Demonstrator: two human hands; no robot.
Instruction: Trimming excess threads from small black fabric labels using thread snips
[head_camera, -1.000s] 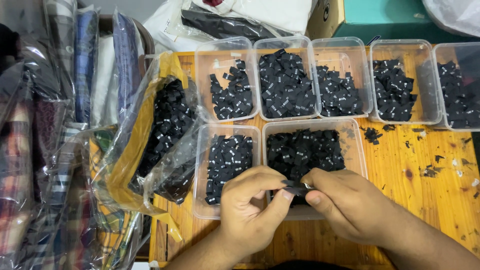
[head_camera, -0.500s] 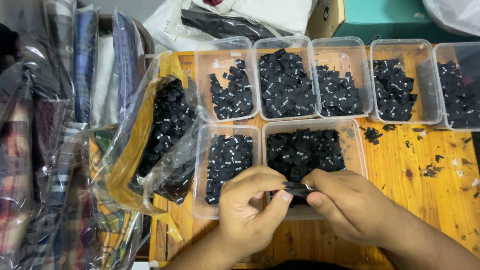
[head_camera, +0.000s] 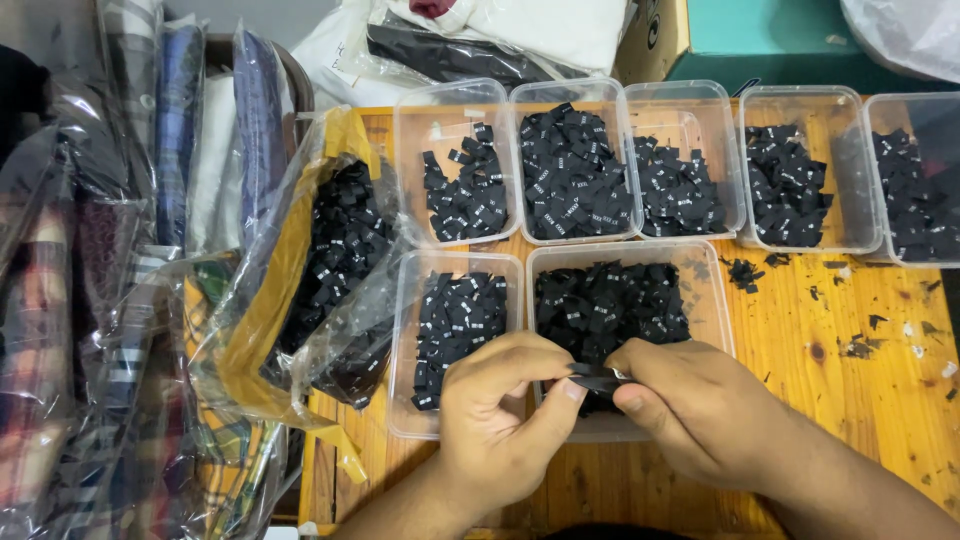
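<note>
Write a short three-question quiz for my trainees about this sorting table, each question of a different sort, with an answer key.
1. True or false: both hands, the left hand and the right hand, pinch the same small black label.
2. Multiple choice: the clear tubs in the far row number A) two, B) five, C) nine.
3. Fill the gap: the open plastic bag of labels lies to the ____ of the tubs.

Key:
1. True.
2. B; two more tubs, among them the large near tub, sit in front.
3. Left, on the wooden table.
</note>
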